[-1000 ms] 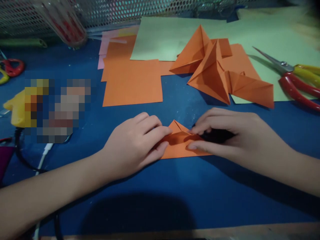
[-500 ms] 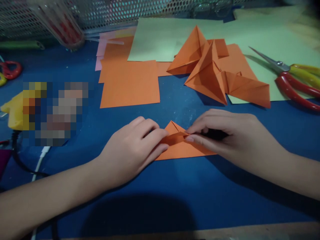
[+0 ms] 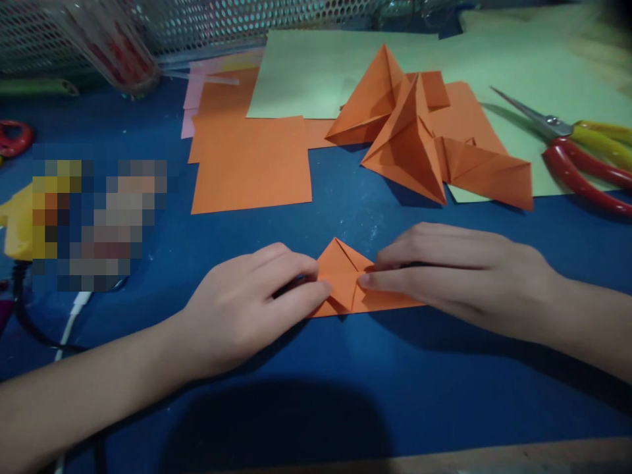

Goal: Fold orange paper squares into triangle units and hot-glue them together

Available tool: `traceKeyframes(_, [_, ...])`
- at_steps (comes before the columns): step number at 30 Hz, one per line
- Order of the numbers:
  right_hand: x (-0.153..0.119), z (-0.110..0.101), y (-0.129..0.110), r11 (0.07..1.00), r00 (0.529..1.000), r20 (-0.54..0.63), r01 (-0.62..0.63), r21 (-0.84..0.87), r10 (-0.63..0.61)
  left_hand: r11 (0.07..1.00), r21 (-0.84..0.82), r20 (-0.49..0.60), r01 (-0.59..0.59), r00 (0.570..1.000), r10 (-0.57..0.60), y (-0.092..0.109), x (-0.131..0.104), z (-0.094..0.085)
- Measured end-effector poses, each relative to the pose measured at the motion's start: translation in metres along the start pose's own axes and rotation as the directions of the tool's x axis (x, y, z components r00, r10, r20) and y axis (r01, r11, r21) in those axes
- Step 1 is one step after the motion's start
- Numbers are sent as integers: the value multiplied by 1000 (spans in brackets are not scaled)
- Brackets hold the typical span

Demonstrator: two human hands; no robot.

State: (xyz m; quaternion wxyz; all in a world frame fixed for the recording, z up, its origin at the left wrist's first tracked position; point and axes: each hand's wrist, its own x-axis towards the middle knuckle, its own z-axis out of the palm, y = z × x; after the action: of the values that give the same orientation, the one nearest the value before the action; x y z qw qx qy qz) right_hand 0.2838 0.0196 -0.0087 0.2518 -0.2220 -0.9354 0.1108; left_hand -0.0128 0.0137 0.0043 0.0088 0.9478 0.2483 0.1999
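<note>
A small folded sheet of orange paper [image 3: 340,283] lies on the blue table top, its peak pointing away from me and a flap folded down over its middle. My left hand [image 3: 251,296] grips its left side, thumb on the flap and fingers at the left edge. From the right, my right hand [image 3: 459,276] holds the other side, with the thumb pressing close to the flap's crease and the fingers behind. Both hands cover the paper's outer corners. Beyond them stand folded orange paper pieces [image 3: 409,145] with pointed tops.
Flat orange sheets [image 3: 251,164] lie at the back left, beside pale green sheets [image 3: 306,72]. Scissors with red and yellow handles [image 3: 567,135] rest at the right. A clear cup [image 3: 118,59] stands near a mesh panel [image 3: 207,26]. On the left is a white cable [image 3: 74,322].
The raised flap on the orange paper has come down flat towards me. My left thumb has moved onto it, and my right hand's thumb now presses on the paper by the crease.
</note>
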Motion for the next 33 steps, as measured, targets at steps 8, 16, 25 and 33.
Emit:
traceKeyframes(8, [3,0,0,996,996,3,90,26,-90,980,148,-110,-136,982,153,0,-7,3])
traceKeyframes(16, [3,-5,0,995,994,55,99,-3,-98,983,132,-92,-129,986,142,0,-8,3])
traceKeyframes(25, [5,-2,2,990,989,51,140,-30,-138,962,202,-38,-182,980,193,2,3,-6])
traceKeyframes(33, [6,-3,-1,988,988,60,147,-53,-144,955,223,-126,-194,966,226,2,-1,1])
